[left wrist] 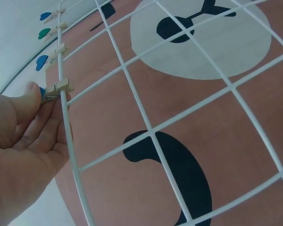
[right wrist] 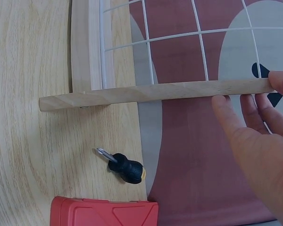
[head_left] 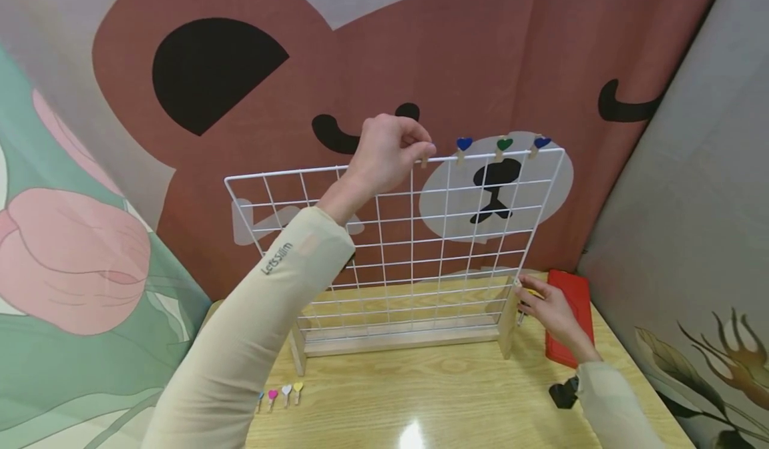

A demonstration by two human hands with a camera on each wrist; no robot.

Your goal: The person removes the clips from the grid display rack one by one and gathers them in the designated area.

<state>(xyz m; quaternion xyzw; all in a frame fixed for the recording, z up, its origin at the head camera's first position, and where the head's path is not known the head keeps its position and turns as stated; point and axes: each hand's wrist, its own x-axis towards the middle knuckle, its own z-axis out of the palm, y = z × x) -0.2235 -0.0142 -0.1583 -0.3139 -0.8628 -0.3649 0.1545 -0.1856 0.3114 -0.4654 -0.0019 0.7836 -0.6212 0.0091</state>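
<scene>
My left hand [head_left: 389,150] is at the top wire of a white wire grid [head_left: 412,243], pinching a small wooden clothespin [left wrist: 61,88] with a blue heart between thumb and fingers. In the left wrist view the clothespin's wooden jaws straddle that wire. Further right along the same wire are clipped a blue heart clothespin [head_left: 464,145], a green heart clothespin [head_left: 504,146] and another blue heart clothespin [head_left: 541,144]. Low on the right, my right hand [head_left: 551,310] holds the upper end of the stand's wooden side post [right wrist: 155,92] with its thumb and fingertips.
Several heart clothespins, among them a pink one [head_left: 273,395] and a yellow one [head_left: 298,390], lie in a row on the wooden table [head_left: 372,395]. Right of the stand are a red case [head_left: 569,352], a black object [head_left: 563,393] and a stubby screwdriver [right wrist: 127,168]. Behind hangs a bear-print curtain [head_left: 420,49].
</scene>
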